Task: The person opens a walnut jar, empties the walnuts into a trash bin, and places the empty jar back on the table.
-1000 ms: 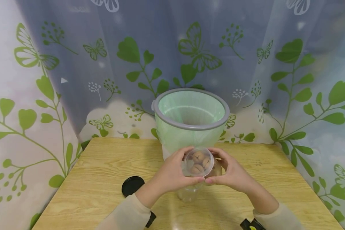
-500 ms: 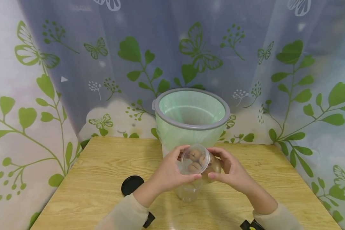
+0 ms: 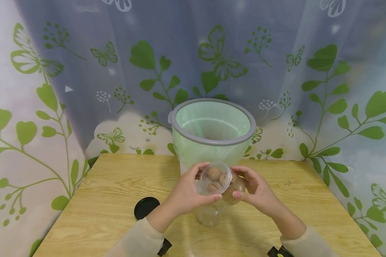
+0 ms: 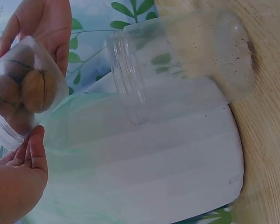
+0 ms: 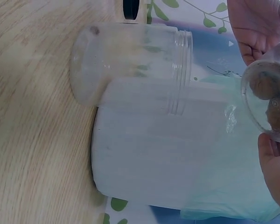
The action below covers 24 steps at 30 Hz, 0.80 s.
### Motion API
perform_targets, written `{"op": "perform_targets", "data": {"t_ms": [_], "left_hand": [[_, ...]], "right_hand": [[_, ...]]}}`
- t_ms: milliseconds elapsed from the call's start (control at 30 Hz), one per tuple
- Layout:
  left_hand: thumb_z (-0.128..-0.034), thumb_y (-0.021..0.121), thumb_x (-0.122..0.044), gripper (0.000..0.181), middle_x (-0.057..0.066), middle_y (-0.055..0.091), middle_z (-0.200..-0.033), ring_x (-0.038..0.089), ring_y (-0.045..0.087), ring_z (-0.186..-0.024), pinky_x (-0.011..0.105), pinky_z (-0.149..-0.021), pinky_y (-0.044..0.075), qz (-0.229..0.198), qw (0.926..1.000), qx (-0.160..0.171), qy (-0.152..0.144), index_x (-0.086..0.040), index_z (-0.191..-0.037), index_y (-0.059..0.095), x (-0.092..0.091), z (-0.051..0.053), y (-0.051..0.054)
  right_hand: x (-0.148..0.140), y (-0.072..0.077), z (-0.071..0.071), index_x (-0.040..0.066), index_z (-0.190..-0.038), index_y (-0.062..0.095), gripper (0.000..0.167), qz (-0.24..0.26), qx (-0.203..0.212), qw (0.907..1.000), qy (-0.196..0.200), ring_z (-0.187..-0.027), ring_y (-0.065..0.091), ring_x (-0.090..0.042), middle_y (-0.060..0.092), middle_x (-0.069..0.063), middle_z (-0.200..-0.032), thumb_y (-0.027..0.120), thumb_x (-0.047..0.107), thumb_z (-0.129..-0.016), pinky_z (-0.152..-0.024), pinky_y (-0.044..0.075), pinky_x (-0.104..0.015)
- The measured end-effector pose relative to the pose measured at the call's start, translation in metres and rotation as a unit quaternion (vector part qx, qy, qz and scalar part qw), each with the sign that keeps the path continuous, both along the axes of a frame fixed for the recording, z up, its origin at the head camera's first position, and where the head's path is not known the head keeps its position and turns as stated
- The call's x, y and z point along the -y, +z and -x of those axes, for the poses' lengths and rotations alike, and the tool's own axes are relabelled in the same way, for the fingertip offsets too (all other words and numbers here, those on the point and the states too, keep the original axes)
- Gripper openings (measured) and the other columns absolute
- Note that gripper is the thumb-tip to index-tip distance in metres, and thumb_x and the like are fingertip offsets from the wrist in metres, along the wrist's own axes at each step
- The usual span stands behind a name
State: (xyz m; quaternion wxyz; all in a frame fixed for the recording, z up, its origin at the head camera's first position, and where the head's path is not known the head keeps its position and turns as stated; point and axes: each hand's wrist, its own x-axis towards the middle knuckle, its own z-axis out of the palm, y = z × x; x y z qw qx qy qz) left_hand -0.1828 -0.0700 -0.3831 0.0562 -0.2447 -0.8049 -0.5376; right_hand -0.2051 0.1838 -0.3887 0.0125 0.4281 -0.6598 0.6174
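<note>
Both hands hold a clear jar of walnuts (image 3: 236,189) up in front of the bin. My left hand (image 3: 186,189) grips it near its mouth, thumb below and fingers on the far side. Around the other end curl the fingers of my right hand (image 3: 260,192). The jar lies tilted, its rim turned to the left in the head view; several walnuts (image 4: 39,91) show through the wall. Just below stands a second clear jar (image 3: 209,217), upright on the table, with no walnuts in it. The right wrist view shows the held jar's round end (image 5: 246,93).
Behind the hands stands a pale green-lined bin with a grey rim (image 3: 212,141). A black round lid (image 3: 147,208) lies on the wooden table (image 3: 115,185), left of the standing jar. Patterned curtains (image 3: 167,32) hang behind and at both sides.
The held jar has shifted slightly left and its mouth has turned further left. The two thumbs, close together before, are now farther apart.
</note>
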Motion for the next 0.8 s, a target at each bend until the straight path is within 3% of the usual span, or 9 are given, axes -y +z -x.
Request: {"op": "perform_targets", "data": {"t_ms": [400, 800], "left_hand": [[-0.0754, 0.090, -0.028, 0.085, -0.004, 0.058, -0.126, 0.013, 0.056, -0.112, 0.039, -0.096, 0.047, -0.014, 0.9998, -0.010, -0.010, -0.012, -0.146, 0.045, 0.004, 0.001, -0.004], [-0.0767, 0.089, -0.029, 0.086, -0.004, 0.058, -0.129, 0.014, 0.055, -0.117, 0.043, -0.100, 0.045, -0.017, 0.9998, 0.001, -0.013, -0.013, -0.148, 0.043, 0.006, 0.000, -0.002]], "right_hand": [[0.000, -0.011, 0.001, -0.003, -0.145, 0.041, 0.060, 0.011, 0.054, 0.9983, 0.022, -0.128, 0.051, -0.016, 0.053, -0.002, -0.140, 0.066, -0.009, -0.091, -0.100, 0.048, -0.028], [0.006, -0.016, 0.004, 0.006, -0.148, 0.042, 0.058, 0.038, 0.062, 0.9966, 0.039, -0.128, 0.050, -0.014, 0.051, -0.002, -0.142, 0.067, 0.002, -0.095, -0.095, 0.051, -0.030]]}}
